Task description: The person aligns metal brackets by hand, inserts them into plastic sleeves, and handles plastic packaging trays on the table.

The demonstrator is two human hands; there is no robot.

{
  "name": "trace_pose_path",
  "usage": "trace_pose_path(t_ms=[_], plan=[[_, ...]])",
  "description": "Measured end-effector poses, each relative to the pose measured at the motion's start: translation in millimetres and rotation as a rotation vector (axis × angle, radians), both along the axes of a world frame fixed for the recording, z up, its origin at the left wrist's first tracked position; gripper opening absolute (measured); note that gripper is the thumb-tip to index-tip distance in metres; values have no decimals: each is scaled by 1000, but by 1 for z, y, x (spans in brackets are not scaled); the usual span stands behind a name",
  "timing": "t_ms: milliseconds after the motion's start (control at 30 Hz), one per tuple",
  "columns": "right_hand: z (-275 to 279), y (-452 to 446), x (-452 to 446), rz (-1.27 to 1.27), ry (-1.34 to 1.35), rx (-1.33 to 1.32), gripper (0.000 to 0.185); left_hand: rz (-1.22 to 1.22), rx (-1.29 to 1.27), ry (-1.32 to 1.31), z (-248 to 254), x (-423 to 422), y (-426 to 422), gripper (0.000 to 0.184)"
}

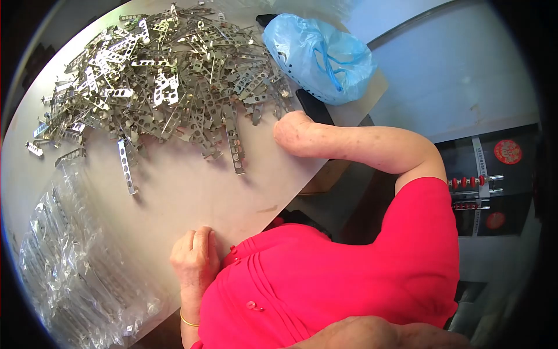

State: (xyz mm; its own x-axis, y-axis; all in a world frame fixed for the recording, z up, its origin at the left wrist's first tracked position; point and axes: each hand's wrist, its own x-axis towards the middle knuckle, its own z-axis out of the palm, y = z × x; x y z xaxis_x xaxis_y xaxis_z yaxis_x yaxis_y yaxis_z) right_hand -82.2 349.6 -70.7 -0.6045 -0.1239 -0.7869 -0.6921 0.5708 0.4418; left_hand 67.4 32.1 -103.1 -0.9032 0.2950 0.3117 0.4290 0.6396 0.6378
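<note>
My left hand (196,255) rests at the near edge of the table (174,203), fingers curled in a loose fist. Nothing shows in it. A thin yellow bangle (188,321) circles that wrist. My right arm reaches across to the right end of a heap of perforated metal strips (168,75). Of my right hand (286,131) only a rounded end by the heap shows; its fingers are hidden, so I cannot see what they touch. Two strips with rows of round holes, a left one (125,166) and a longer one (234,145), jut from the heap's near side.
Clear plastic bags (81,267) with strips inside lie piled at the left. A blue plastic bag (322,58) covers a basket at the back right. A black object (313,106) lies between basket and right arm. Red-beaded metal rods (471,183) are at the far right.
</note>
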Motion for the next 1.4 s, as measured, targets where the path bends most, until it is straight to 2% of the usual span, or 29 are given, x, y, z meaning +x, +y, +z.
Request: trace_pose_path(t_ms=[300,400,933,1033,1100,1133,1200,1400], plan=[[-3,-23,0,-145,-15,229,25,5,46,-14,1,2,-3,9],[-4,-29,2,-123,-3,266,26,10,54,-39,2,1,-3,9],[-5,-26,10,-88,64,243,23,35,51,-40,1,-3,2,11],[6,-24,7,-117,31,193,20,37,37,-35,-3,-3,2,11],[14,-17,-1,-190,31,-66,18,37,26,-33,-2,-3,2,10],[24,-17,-3,-188,32,-69,18,38,15,-32,-1,-2,2,10],[42,-17,-7,-368,15,-186,21,38,13,-39,0,-2,1,9],[41,-2,-3,-428,95,-376,27,42,16,-34,0,-3,1,9]])
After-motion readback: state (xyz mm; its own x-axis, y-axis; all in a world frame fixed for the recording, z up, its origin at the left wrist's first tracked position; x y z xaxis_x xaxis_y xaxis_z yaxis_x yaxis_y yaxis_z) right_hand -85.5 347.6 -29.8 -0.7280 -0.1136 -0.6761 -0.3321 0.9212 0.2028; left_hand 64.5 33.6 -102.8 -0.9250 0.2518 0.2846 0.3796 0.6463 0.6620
